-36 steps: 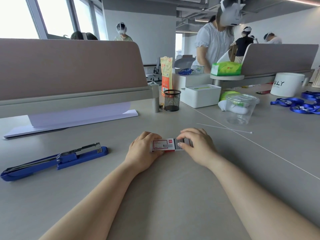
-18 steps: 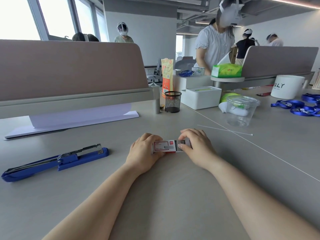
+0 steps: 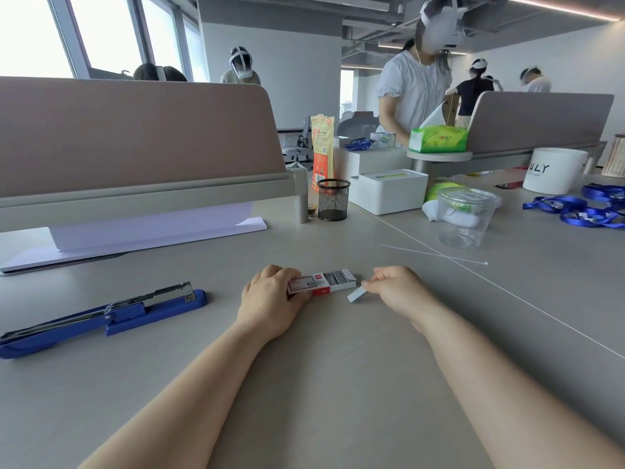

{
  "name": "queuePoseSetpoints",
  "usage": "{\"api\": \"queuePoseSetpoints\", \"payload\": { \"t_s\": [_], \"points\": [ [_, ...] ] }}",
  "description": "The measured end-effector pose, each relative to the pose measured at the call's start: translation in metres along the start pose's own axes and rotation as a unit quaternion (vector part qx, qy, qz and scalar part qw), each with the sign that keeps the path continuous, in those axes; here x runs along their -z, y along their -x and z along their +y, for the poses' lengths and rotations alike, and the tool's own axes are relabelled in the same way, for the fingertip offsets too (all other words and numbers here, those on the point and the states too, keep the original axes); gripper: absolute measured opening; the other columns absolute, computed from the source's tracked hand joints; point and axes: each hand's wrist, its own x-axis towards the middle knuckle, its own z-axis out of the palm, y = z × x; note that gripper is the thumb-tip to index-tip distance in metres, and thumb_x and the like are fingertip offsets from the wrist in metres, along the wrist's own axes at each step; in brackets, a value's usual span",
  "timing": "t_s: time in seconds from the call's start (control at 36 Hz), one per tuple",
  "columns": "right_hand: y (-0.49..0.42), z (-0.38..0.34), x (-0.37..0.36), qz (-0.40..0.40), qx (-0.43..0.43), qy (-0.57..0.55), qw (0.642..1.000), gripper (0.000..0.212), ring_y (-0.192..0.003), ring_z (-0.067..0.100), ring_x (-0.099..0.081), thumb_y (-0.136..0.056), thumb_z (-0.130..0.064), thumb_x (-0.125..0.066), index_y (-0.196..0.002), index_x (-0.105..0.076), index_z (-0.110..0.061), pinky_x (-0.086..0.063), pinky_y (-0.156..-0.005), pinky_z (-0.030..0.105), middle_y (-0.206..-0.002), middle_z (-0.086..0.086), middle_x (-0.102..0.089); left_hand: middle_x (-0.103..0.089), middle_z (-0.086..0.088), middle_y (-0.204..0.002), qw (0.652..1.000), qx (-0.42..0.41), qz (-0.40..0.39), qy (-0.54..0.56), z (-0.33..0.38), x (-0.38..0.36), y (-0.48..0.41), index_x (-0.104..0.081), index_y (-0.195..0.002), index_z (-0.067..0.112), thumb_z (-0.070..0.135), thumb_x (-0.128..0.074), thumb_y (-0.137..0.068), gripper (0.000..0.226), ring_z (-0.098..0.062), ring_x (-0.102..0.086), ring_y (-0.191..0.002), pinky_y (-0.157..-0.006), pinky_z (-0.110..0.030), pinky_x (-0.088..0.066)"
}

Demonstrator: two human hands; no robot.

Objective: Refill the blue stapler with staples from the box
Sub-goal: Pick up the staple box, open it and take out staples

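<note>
- Grey desk fills the near half of the view, and both bare forearms run across it from the near edge.
- The left hand closes over the left end of the staple box, so that end of the box is hidden; its fingers are curled round the red and white sleeve.
- The box lies in the middle of the desk, long axis left to right. Its inner tray is slid out to the right, with grey strips showing inside; how many cannot be made out.
- The right hand pinches a strip of staples by its far right end, just right of the box and apart from it. The strip slants, its free end down and to the left, near the desk; whether it touches the surface is unclear.
- The print on the box is too small to read.
- The blue stapler lies well to the left of the hands, opened out, its metal rail raised off the blue base. Its long axis runs from near left to far right, and the near left end is cut off by the frame.
- Far right stand a clear plastic cup, a black mesh pen pot and blue lanyards, the last partly cut off.
</note>
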Motion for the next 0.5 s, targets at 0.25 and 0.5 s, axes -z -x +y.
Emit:
{"api": "queuePoseSetpoints", "payload": {
  "t_s": [0.25, 0.5],
  "points": [
    [0.0014, 0.0011, -0.0046, 0.057, 0.038, 0.097, 0.993, 0.015, -0.102, 0.028, -0.058, -0.077, -0.033, -0.06, -0.074, -0.066, -0.019, -0.049, -0.089, 0.04, -0.1, 0.005, -0.068, -0.049, -0.001, -0.131, 1.0, 0.006, -0.002, -0.002, 0.0014, 0.0009, 0.0013, -0.049, -0.127, 0.03, 0.047, -0.058, -0.082, 0.048, -0.026, -0.044, -0.122, -0.104, -0.038, -0.033],
    [-0.0016, 0.0007, -0.0078, 0.023, 0.096, 0.127, 0.987, 0.032, -0.115, 0.021, -0.056, -0.087, -0.021, -0.046, -0.105, -0.067, -0.036, -0.046, -0.098, 0.036, -0.121, -0.004, -0.066, -0.056, 0.0, -0.117, 0.999, -0.011, 0.024, 0.028, 0.001, 0.0045, 0.0019, -0.063, -0.11, 0.029, 0.036, -0.063, -0.082, 0.029, -0.024, -0.05, -0.111, -0.089, -0.03, -0.039]
  ]
}}
